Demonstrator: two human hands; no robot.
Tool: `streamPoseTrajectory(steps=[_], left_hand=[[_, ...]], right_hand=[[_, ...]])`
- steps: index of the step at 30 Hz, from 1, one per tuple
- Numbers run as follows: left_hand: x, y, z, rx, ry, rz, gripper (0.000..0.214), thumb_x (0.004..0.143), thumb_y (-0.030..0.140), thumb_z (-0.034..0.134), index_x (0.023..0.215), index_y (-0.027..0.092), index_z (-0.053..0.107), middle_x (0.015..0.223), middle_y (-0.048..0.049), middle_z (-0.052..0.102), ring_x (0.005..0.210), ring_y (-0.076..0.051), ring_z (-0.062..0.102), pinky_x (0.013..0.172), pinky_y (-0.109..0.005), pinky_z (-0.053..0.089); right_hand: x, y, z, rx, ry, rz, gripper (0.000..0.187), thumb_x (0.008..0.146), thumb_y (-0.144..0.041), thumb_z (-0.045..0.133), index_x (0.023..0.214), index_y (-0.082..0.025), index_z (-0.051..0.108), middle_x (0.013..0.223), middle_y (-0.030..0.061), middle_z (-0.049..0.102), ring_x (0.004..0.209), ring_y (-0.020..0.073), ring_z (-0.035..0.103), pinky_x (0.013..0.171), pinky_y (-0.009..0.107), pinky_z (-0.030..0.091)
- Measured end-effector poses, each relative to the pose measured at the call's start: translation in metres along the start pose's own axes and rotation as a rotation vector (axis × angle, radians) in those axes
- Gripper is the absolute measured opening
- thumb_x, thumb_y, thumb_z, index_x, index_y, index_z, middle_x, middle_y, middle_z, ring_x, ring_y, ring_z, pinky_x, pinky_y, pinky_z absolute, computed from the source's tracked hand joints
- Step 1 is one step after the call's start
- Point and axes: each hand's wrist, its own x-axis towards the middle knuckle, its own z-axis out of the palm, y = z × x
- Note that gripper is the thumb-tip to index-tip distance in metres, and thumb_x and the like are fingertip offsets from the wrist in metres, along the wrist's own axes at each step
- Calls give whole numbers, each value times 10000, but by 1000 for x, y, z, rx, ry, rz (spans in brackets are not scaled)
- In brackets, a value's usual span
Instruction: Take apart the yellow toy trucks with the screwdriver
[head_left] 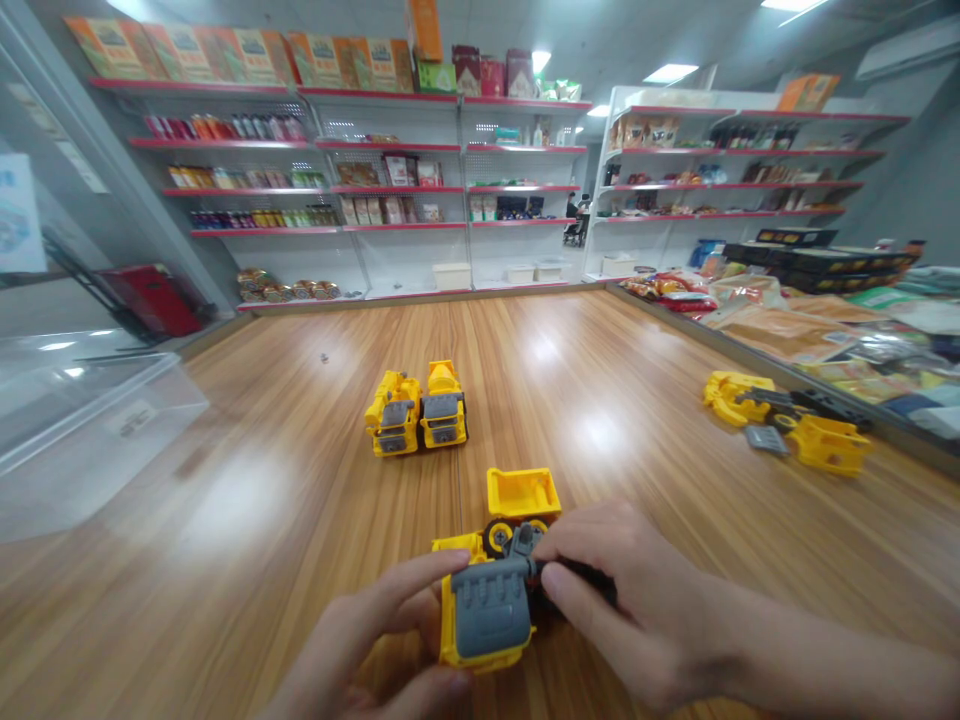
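Observation:
Near the front of the table, my left hand (382,640) is closed around a yellow toy truck cab (491,610) with a grey front panel. My right hand (630,600) pinches a small grey plastic part (523,542) at the cab's upper right corner. A black piece (589,578) shows partly under the right fingers; I cannot tell whether it belongs to the cab. Just beyond the hands lies a yellow dump bed (523,492), with black and yellow toy wheels (499,537) in front of it.
Two yellow toy trucks, one with a crane-like top (394,415) and a mixer truck (444,405), stand farther back. At right lie loose yellow toy parts (829,443) and a grey panel (766,440). A clear plastic bin (97,430) is at left; packaged goods (787,320) lie beyond the right edge.

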Motion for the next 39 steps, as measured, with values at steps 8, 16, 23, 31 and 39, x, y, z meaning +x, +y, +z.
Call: streamPoseTrajectory(steps=[8,16,23,31,39], left_hand=[[-1,-3,-4,16,-51,-4,551,817,355,730,1325,386,520,924,27,797,899,-169,759,824,-222,595],[-1,1,-1,-58,-34,-50,560,800,305,745,1310,415,541,915,50,797,890,-159,754,839,-204,578],[-2,-2,-3,-59,-25,-67,552,790,299,754,1295,406,557,887,42,791,884,-172,749,841,-230,581],[-1,-1,-2,-84,-39,-51,559,796,267,750,1295,414,547,896,55,793,855,-151,751,839,-200,564],[-2,0,4,-248,-68,-120,494,829,279,716,1270,391,524,789,65,760,734,-144,717,731,-214,550]], right_hand=[[-1,0,2,1,32,26,105,873,-197,514,814,-169,597,671,5,612,584,127,520,564,254,377],[1,0,0,2,34,-21,160,881,-178,488,761,-167,593,670,13,610,593,126,528,564,251,377],[2,-4,-2,16,79,0,82,828,-152,546,857,-160,621,694,7,636,574,124,540,564,245,409],[2,3,2,62,69,-74,196,958,-241,525,974,-151,698,814,39,723,713,148,654,656,257,461],[1,6,2,-15,156,-120,77,901,-228,624,903,-172,677,748,12,710,639,134,629,627,250,450]])
